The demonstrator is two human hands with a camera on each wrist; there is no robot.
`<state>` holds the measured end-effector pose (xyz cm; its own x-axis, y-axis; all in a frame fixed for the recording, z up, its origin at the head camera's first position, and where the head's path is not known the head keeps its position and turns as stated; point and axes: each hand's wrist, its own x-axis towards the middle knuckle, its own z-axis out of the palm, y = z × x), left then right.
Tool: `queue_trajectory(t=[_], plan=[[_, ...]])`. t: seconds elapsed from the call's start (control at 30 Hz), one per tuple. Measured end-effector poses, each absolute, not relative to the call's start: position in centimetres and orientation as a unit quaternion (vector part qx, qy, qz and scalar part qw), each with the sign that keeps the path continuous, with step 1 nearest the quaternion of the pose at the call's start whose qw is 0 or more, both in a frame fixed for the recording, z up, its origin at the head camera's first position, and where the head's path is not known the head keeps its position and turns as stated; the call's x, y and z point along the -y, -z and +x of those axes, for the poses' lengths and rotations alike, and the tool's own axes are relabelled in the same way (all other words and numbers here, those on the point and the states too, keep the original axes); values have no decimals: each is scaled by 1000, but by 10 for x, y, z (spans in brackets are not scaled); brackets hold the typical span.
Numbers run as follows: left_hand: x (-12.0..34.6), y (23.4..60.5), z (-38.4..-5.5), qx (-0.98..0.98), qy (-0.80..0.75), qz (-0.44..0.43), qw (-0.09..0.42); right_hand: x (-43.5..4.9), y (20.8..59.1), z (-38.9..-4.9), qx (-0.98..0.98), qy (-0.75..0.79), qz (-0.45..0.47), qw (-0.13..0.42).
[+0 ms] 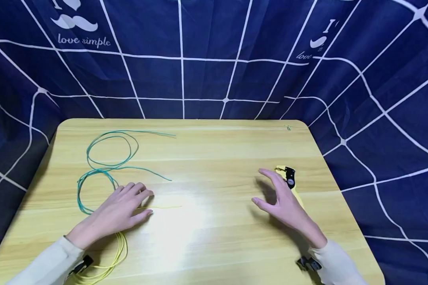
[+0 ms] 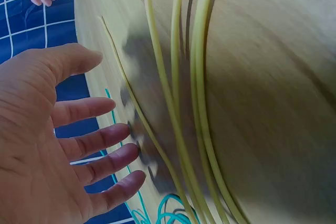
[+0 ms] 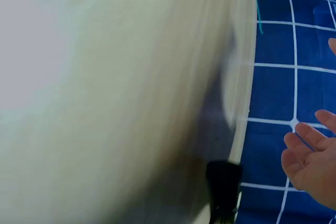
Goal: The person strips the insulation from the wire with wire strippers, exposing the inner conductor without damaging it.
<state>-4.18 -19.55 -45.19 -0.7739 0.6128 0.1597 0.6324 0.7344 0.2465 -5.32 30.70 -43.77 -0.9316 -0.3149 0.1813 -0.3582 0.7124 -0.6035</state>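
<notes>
In the head view, both hands are well apart from each other above a light wooden table (image 1: 214,150). The left hand (image 1: 119,208), in the lower left of the frame, has its fingers separated and loosely bent, and it grips nothing. The left wrist view shows it just beside the strands of a yellow wire (image 2: 198,51); whether any fingertip touches the table, I cannot tell. The coil of this wire lies at the bottom left of the head view, and its thin end points toward the centre. A teal wire (image 1: 99,171) lies in two loops at the left, partly behind the left hand. The right hand (image 1: 289,206), at the right of the frame, keeps thumb and index finger wide apart, with nothing between them. Just beside it is a yellow and black tool (image 1: 290,177), partly covered by the hand; I cannot tell if they touch. Small scraps (image 1: 289,128) lie near the upper right corner of the table.
</notes>
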Motion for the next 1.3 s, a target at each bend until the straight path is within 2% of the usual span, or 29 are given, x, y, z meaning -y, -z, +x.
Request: queue_trajectory(t=[0.37,0.57,0.7,0.97,1.3], plan=[[189,454,-45,927,163,-336,31,-337,438,-37,913,-395,99,33],[186,457,-45,927,170,-333,11,-349,442,-35,906,-409,91,58],[185,458,-46,923,168,-347,21,-356,448,-34,904,-413,84,79],[179,463,-45,919,163,-357,42,-371,453,-34,912,-406,22,49],[176,466,-46,921,143,-361,40,-385,456,-33,926,-374,-2,47]])
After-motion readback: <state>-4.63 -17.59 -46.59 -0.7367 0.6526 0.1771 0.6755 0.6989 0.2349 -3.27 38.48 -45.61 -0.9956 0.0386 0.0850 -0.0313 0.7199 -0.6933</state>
